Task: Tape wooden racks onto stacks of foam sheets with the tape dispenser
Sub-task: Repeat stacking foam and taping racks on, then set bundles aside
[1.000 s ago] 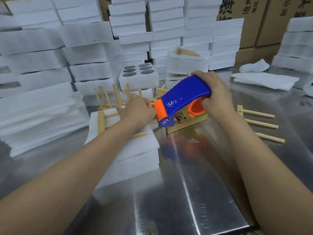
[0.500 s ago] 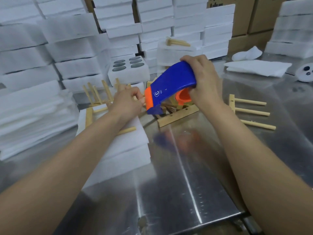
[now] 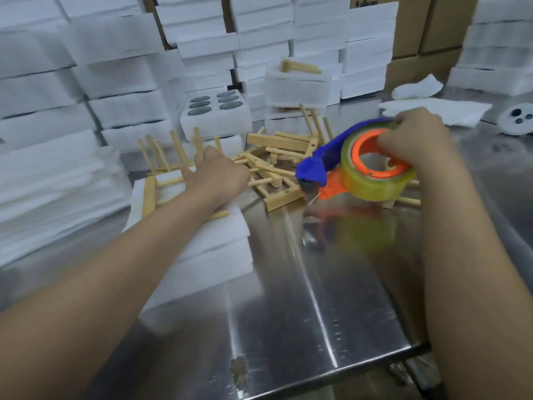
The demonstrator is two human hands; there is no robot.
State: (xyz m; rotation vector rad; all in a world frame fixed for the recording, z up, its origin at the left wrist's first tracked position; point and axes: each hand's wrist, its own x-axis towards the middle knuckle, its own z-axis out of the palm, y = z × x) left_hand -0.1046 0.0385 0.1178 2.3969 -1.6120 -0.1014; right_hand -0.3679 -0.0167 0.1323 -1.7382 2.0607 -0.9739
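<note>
The wooden rack (image 3: pixel 149 197) is laid flat on the stack of foam sheets (image 3: pixel 207 255), at the left part of the desk (image 3: pixel 331 298). It is pressed down by the left hand (image 3: pixel 217 176), whose fingers are stretched out rather flat over the dowels and grip nothing. By this the rack is probably kept from sliding while the tape is brought. The tape dispenser (image 3: pixel 350 168) is held by the right hand (image 3: pixel 415 140), the fingers being curled round the top of the roll. It is tilted with the cutter end low, near the desk and a little to the right of the stack, not touching it. No tape is seen on the rack yet. A heap of loose racks (image 3: pixel 277 157) is placed behind, probably to be within reach for the next stacks.
</note>
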